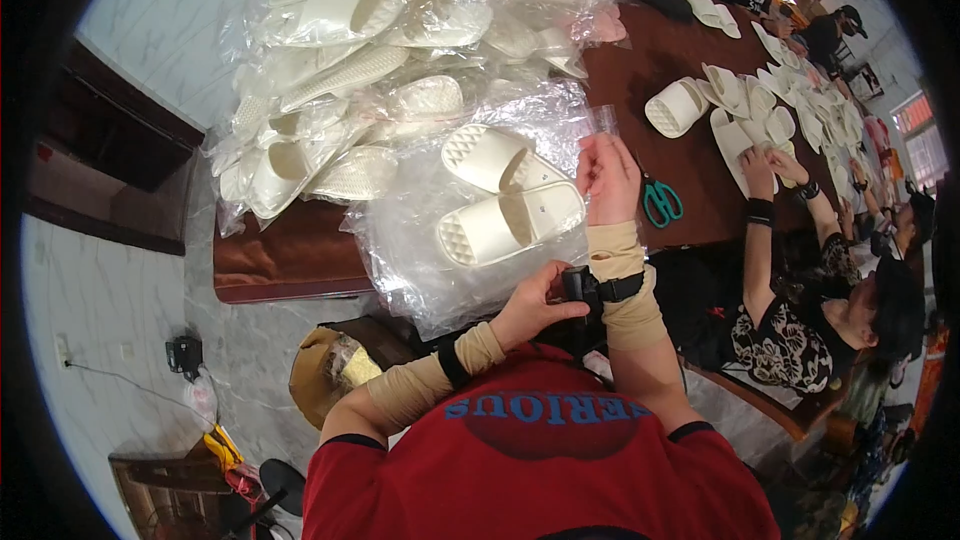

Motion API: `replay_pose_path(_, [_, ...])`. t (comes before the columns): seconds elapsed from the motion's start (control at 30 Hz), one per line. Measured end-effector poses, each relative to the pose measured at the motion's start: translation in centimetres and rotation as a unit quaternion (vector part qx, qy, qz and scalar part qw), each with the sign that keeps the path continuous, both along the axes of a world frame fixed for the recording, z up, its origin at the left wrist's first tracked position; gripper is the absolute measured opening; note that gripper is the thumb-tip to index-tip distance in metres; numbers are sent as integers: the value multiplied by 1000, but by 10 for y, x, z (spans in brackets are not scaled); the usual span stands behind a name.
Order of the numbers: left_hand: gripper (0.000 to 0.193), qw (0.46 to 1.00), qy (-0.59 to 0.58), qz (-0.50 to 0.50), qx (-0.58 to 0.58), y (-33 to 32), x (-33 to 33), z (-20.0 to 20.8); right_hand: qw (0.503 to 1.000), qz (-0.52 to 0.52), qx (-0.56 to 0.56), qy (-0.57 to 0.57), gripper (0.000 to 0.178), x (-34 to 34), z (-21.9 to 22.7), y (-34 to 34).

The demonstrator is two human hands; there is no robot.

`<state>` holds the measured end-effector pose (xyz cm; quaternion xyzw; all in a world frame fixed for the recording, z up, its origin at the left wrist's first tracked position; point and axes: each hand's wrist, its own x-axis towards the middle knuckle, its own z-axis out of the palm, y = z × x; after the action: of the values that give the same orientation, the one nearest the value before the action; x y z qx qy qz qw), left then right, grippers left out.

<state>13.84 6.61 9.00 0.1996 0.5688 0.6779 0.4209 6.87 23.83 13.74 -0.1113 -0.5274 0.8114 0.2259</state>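
Note:
My left hand [538,306] is closed around a small black device [577,285] strapped to my right wrist. My right hand [608,175] is raised over the table edge, its fingers loosely bent and apart, with nothing visible in them. Just left of it, a pair of cream slippers [490,156] lies on a stack of clear plastic bags [400,260], both toes pointing left and heels close together. The bags overhang the near edge of the table. Teal-handled scissors [662,202] rest to the right of my right hand.
A heap of bagged cream slippers [350,70] fills the table's far left. More loose slippers [740,100] cover the brown table [640,70] to the right, where a co-worker's hands [775,166] handle one. An open cardboard box [312,375] stands below, at my left.

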Motion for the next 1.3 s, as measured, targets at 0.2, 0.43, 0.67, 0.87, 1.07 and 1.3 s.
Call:
replay_pose_path(0.2, [23, 955, 291, 9, -53, -29, -23, -27, 898, 170, 366, -175, 20, 11, -39, -20])
replay_pose_path(0.43, [28, 686, 565, 332, -316, -94, -89, -51, 871, 253, 328, -266, 17, 4, -47, -56])
replay_pose_path(0.67, [44, 726, 531, 330, -286, -92, -102, -93, 800, 231, 501, -237, 10, 27, 30, -10])
replay_pose_path(0.87, [42, 684, 561, 313, -346, -86, -100, -86, 579, 402, 701, -109, 18, 27, 47, 34])
replay_pose_path(1.07, [41, 685, 560, 314, -343, -86, -99, -86, 498, 330, 802, 26, 24, -22, 19, 12])
replay_pose_path(1.3, [40, 680, 572, 314, -336, -78, -102, -93, 570, 275, 774, 28, 21, -50, -10, -5])
